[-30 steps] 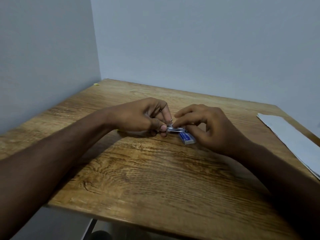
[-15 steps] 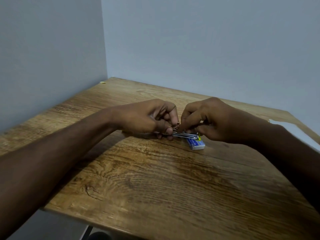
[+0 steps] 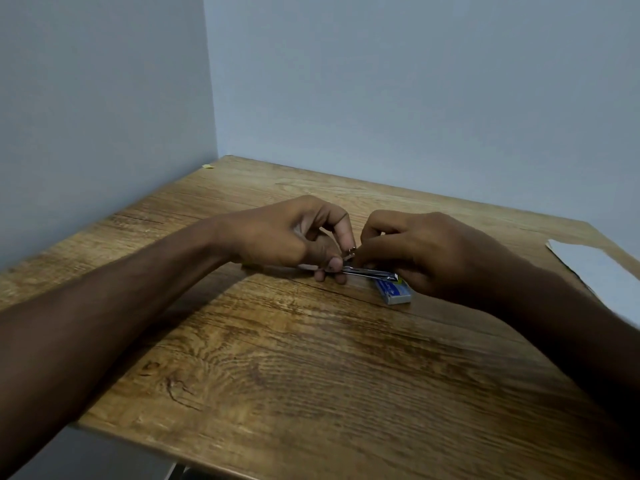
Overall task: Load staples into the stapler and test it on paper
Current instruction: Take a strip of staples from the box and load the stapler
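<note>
Stapler [image 3: 369, 271]: slim metal body, laid lengthwise on the wooden table [image 3: 311, 375] near its middle, held low between 2 hands. A silver channel is shown along its top edge; a small metal part is raised at the point where the 2 hands meet. Much of the body is hidden by fingers, and whether staples are seated in the channel cannot be told.

Left hand [image 3: 294, 237]: curled, thumb and forefinger pinched together on the left end of the stapler, remaining fingers tucked beneath and touching the table.

Right hand [image 3: 433, 254]: curled over the right end of the stapler, fingertips drawn together at the raised metal part, just beside the left forefinger. What exactly is pinched there is too small to be told.

Staple box [image 3: 394, 292]: small, blue and white, resting flat on the table, just below the right end of the stapler and partly covered by the right hand.

Paper [image 3: 588, 265]: 1 white sheet, lying flat at the far right edge of the table, well apart from the hands, cut off by the right forearm.

Surroundings: 2 plain grey-blue walls [image 3: 415, 98] meeting in a corner behind the table.
</note>
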